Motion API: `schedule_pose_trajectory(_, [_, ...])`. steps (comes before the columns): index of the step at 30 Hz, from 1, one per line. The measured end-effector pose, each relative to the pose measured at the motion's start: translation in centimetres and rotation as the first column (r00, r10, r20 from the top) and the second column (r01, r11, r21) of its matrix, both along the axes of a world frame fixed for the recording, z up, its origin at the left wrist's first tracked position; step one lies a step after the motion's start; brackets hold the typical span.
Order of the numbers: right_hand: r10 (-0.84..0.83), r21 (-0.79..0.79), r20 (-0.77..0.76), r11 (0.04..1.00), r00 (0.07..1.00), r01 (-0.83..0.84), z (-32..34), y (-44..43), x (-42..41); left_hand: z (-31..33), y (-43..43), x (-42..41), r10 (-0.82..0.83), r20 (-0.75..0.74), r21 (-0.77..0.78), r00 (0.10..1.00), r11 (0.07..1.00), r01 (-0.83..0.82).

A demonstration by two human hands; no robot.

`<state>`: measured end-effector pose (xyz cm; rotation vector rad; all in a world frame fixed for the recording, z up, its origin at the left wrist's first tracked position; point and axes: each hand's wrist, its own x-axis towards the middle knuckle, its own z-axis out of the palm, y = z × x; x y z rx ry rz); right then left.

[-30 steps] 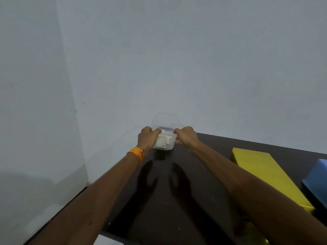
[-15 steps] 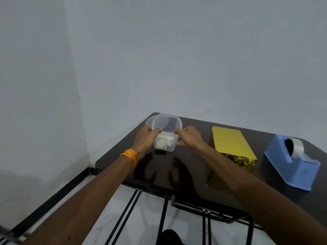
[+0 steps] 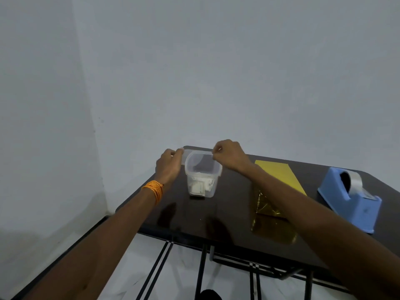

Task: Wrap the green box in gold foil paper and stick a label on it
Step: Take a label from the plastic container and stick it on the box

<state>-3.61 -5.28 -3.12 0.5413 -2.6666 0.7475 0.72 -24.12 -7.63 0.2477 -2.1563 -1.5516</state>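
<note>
The box wrapped in gold foil (image 3: 279, 180) lies on the dark table (image 3: 233, 204), right of centre, partly behind my right forearm. A clear plastic container (image 3: 202, 174) with white labels (image 3: 200, 186) at its bottom stands open on the table's left part. Its clear lid (image 3: 187, 153) hangs at the container's far rim. My left hand (image 3: 170, 164) pinches the lid's left edge. At the lid's right edge, my right hand (image 3: 229, 155) pinches it with curled fingers.
A blue tape dispenser (image 3: 350, 198) with a roll of clear tape stands at the table's right end. Grey walls close in behind and to the left. The table's front edge and black metal frame (image 3: 203, 267) are below my arms.
Both hands left the container's sides and rose to its far rim, where they now pinch the lid. The container stands upright on the table. The view has drawn back.
</note>
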Motion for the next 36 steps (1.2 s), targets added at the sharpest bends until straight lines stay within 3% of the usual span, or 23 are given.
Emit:
schedule_pose_trajectory(3, [0.144, 0.151, 0.184, 0.973, 0.972, -0.173, 1.2, -2.5, -1.8, 1.0, -0.1, -1.0, 0.005, -0.056, 0.006, 0.998, 1.000, -0.004])
schedule_pose_trajectory(6, [0.118, 0.402, 0.394, 0.870, 0.912, -0.286, 0.4, -4.9, -4.1, 1.6, -0.3, -2.1, -0.005, -0.085, 0.026, 0.996, 1.000, 0.007])
schedule_pose_trajectory(8, [0.059, 0.484, 0.523, 0.800, 0.850, -0.353, -0.9, -6.1, -5.5, 1.6, -0.6, -2.8, -0.006, -0.099, 0.052, 0.995, 0.999, 0.012])
schedule_pose_trajectory(11, [-0.004, 0.606, 0.514, 0.710, 0.858, -0.360, -2.8, -7.1, -6.8, 1.5, -1.0, -3.7, -0.013, -0.116, 0.081, 0.993, 0.996, 0.022])
schedule_pose_trajectory(14, [0.019, 0.626, 0.468, 0.698, 0.883, -0.347, -3.4, -7.5, -7.4, 1.4, -1.1, -4.2, -0.016, -0.116, 0.113, 0.993, 0.993, 0.029])
schedule_pose_trajectory(23, [0.142, 0.517, 0.420, 0.774, 0.896, -0.365, -3.5, -6.4, -7.3, 0.6, -0.6, -4.5, -0.051, -0.117, 0.150, 0.992, 0.986, 0.069])
schedule_pose_trajectory(27, [0.202, 0.357, 0.445, 0.853, 0.872, -0.380, -0.9, -4.4, -6.6, 1.3, -0.4, -4.2, -0.069, -0.145, 0.146, 0.987, 0.985, 0.090])
schedule_pose_trajectory(32, [0.310, -0.002, 0.350, 0.944, 0.884, -0.330, 2.2, -0.3, -4.7, 2.5, 1.1, -3.9, -0.125, -0.151, 0.096, 0.981, 0.985, 0.140])
schedule_pose_trajectory(36, [0.349, -0.339, 0.269, 0.907, 0.898, -0.251, 3.2, 2.8, -3.2, 3.4, 3.1, -3.5, -0.202, -0.081, 0.073, 0.976, 0.975, 0.208])
